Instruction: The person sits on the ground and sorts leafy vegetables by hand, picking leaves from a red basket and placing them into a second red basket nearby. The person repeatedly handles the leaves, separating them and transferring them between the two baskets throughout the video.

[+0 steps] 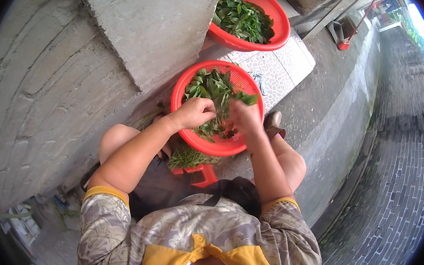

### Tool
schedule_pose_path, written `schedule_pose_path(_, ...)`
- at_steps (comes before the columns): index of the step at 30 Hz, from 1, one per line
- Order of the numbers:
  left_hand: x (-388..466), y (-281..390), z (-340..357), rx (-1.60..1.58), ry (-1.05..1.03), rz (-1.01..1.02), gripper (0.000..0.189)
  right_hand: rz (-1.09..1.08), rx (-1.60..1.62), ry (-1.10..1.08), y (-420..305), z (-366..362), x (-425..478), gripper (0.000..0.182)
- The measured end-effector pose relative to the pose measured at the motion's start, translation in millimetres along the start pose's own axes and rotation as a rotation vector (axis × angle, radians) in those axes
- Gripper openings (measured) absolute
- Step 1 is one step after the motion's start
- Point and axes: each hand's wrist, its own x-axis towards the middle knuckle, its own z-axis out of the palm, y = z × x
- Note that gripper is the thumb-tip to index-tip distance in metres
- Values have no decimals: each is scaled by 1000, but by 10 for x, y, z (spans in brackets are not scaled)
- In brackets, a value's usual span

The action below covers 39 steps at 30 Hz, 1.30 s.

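Observation:
A round red plastic colander basket [179,92] sits between my knees, with a loose heap of leafy greens [214,87] inside it. My left hand [194,113] is over the basket's left part, its fingertips pinched close together above the leaves; whether a stem lies between them is not plain. Over the right part is my right hand [244,114], blurred, with a small bunch of green leaves [248,98] at its fingers. Some red basket floor shows below the heap, with a few loose leaves on it.
Farther off, a second red colander [282,23] holds more leafy greens [244,20] on a tiled slab [278,70]. Thin green stems [191,157] lie under the near basket, by a red plastic object [204,175]. A rough concrete wall [145,24] borders the left side.

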Motion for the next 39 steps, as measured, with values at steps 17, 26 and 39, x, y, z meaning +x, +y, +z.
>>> schedule_pose_path(17, 12, -393, -50, 521, -669, -62, 32, -1065, -1063, 418, -1653, 65, 1847, 47)
schedule_pose_path(26, 202, -398, -545, -93, 211, -111, 21, -339, -1486, -253, 1013, -68, 1022, 25)
schedule_pose_path(39, 181, -281, -363, 198, 134, -111, 25, 142, 295, -153, 1151, -273, 879, 7)
